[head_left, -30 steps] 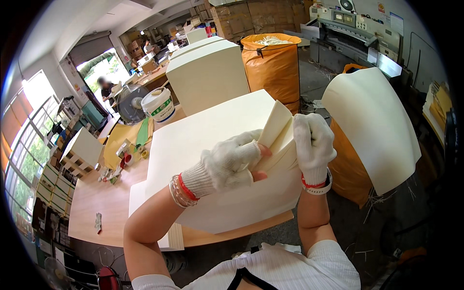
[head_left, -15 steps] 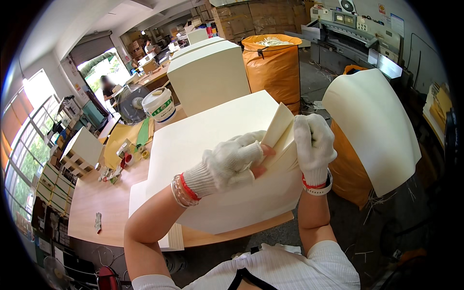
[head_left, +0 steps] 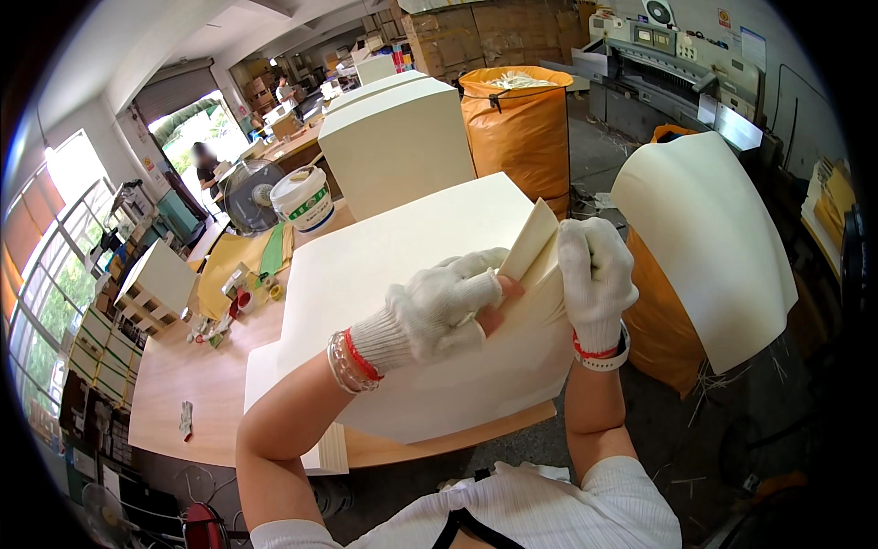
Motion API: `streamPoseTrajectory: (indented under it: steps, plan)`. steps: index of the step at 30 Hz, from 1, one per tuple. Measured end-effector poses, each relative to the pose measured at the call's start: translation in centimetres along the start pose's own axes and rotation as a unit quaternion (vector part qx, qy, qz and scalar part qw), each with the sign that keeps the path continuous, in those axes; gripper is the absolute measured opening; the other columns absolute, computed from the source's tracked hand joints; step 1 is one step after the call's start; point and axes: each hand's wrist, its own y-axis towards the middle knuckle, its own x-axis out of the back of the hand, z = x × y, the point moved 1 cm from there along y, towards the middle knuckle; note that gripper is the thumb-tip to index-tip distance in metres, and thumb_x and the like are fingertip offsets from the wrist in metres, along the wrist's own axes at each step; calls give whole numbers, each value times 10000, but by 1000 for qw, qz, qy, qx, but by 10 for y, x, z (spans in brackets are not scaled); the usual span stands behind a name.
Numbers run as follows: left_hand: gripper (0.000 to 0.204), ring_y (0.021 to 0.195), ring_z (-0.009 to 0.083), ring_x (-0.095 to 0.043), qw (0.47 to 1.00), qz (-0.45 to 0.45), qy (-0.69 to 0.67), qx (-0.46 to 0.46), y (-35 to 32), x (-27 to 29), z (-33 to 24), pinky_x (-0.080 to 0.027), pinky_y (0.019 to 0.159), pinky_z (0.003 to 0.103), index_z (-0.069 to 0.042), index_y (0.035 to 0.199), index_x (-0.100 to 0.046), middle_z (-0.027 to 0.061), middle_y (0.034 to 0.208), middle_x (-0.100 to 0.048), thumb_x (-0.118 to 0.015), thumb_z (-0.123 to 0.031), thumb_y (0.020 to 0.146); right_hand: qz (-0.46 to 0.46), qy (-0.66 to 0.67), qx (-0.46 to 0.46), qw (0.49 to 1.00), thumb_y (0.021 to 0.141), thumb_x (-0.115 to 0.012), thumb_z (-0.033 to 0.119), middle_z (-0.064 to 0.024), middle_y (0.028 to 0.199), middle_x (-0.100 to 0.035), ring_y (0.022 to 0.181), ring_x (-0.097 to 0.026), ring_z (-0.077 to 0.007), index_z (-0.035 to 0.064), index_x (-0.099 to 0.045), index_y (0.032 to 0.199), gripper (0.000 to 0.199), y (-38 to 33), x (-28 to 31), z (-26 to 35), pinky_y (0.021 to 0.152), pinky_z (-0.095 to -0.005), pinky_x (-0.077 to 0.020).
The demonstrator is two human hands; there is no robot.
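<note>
A broad stack of cream-white paper sheets lies on the table in front of me, with its right-hand corner bent upward into a curled flap. My left hand, in a white knit glove with bare fingertips, grips the sheets at the base of that flap. On the other side of the flap my right hand, gloved too, is closed around the sheets' right edge. Its fingertips are curled in and hidden.
Behind the sheets stands a tall paper block, with a white bucket and a fan to its left. An orange sack is beyond. At right, a large curved sheet rests over another orange sack. A person works far left.
The bent flap has dipped slightly, and its tip sits a little lower. Both hands keep almost the same place and grip.
</note>
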Motion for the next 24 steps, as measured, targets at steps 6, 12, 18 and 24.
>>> streamPoseTrajectory:
  steps: [6, 12, 18, 24]
  plan:
    - [443, 1064, 320, -646, 999, -42, -2, 26, -2, -5, -3, -534, 856, 340, -83, 1166, -646, 193, 1326, -585, -745, 39, 751, -13, 8, 13, 1000, 909, -616, 26, -94, 672, -491, 614, -480, -242, -39, -607, 842, 94, 0, 0, -1, 580, -372, -401]
    - [398, 1105, 344, -637, 1000, 2, 18, -5, -1, -2, 1, -521, 890, 337, -70, 1146, -675, 213, 1364, -566, -714, 56, 770, -16, 17, 8, 1000, 915, -609, 16, -93, 661, -467, 611, -471, -241, -41, -597, 834, 99, 1, -2, 1, 568, -380, -390]
    - [333, 1120, 362, -641, 999, -43, 23, 7, 1, -4, -5, -531, 886, 340, -54, 1092, -670, 230, 1429, -518, -741, 29, 778, -9, 13, -17, 1000, 909, -612, 10, -87, 660, -457, 611, -465, -252, -39, -604, 843, 83, -1, -1, -3, 566, -376, -393]
    - [321, 1095, 366, -660, 999, -40, 9, -15, -2, -9, 9, -558, 821, 341, -60, 1058, -669, 270, 1444, -489, -760, 26, 763, 2, -9, 51, 999, 896, -613, -16, -84, 668, -454, 610, -461, -242, -43, -622, 899, 29, -2, 1, -1, 571, -363, -397]
